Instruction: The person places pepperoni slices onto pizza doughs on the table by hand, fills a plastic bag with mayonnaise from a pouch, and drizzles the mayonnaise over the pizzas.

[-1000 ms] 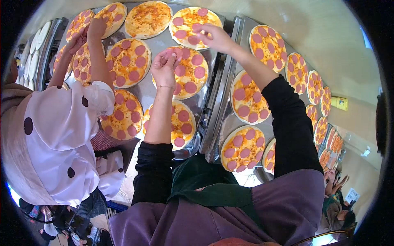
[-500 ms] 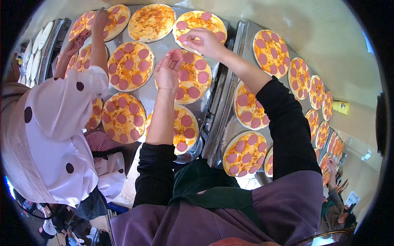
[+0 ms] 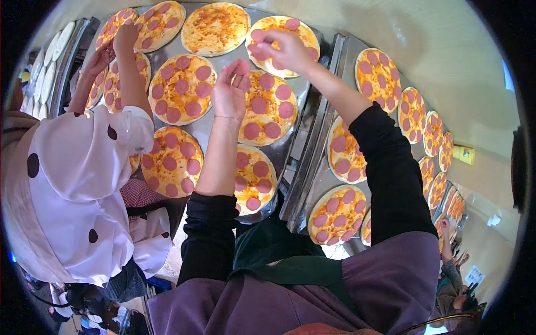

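Note:
My left hand (image 3: 230,94) is raised palm up with curled fingers, holding thin round sausage slices (image 3: 240,67) at its fingertips. Beyond it, my right hand (image 3: 287,51) reaches over the pizza (image 3: 301,34) at the far right of the tray. Its fingers pinch a sausage slice (image 3: 258,52) at the pizza's left side; whether the slice touches the cheese I cannot tell. That pizza carries several slices around its edge. Beneath my hands lies a pizza (image 3: 262,120) topped with slices. Left of it is another topped pizza (image 3: 181,89).
A pizza with sauce and cheese but no slices (image 3: 216,29) lies at the back. A co-worker in a spotted white garment (image 3: 72,178) works at the left, hands (image 3: 114,50) over pizzas. A second tray (image 3: 335,187) with several topped pizzas stands right, before a yellow container (image 3: 463,154).
The view has shifted, so the trays and pizzas appear farther right. My right hand has moved slightly over the far pizza. My left hand still holds slices. The co-worker's hands have come closer together.

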`<action>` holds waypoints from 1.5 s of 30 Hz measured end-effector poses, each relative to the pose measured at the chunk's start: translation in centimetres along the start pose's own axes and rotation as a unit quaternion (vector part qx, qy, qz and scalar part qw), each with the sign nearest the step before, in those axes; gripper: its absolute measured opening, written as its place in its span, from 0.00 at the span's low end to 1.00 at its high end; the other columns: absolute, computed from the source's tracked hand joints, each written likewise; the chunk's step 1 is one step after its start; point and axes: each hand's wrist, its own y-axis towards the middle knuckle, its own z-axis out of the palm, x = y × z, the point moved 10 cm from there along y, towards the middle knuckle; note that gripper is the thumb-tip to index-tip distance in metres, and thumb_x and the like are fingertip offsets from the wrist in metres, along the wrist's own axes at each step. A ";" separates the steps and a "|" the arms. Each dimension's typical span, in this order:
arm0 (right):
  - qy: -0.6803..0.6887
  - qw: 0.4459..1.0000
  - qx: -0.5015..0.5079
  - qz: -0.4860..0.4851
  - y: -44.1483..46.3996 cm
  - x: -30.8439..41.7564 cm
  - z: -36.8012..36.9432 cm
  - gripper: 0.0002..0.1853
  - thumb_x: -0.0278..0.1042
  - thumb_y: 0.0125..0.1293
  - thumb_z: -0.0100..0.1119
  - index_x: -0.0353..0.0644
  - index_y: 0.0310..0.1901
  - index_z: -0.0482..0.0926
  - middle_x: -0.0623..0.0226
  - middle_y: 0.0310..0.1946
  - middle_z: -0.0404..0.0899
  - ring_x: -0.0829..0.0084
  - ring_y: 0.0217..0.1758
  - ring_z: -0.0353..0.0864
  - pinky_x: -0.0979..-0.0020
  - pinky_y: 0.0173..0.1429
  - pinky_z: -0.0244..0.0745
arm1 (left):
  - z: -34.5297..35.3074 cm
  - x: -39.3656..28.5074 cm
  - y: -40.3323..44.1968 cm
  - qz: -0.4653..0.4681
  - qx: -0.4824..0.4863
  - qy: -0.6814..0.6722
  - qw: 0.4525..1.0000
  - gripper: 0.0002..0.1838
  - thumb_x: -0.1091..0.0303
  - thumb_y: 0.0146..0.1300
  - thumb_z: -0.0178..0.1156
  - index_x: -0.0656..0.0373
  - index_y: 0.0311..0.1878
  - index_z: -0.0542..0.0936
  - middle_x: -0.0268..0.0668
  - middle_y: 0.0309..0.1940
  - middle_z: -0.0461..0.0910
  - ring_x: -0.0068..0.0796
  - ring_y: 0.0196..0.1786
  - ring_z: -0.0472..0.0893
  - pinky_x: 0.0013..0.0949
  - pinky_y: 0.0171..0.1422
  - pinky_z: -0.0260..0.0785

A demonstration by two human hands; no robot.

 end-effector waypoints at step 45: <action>-0.226 0.931 -0.070 0.279 -1.7 -18.1 -10.6 0.11 0.37 0.52 0.64 0.43 0.36 0.82 0.61 0.34 0.82 0.63 0.40 0.82 0.65 0.46 0.74 | 1.4 -1.7 -14.3 0.058 0.089 0.355 0.929 0.18 0.72 0.66 0.50 0.63 0.59 0.66 0.39 0.56 0.69 0.24 0.53 0.73 0.29 0.54 0.66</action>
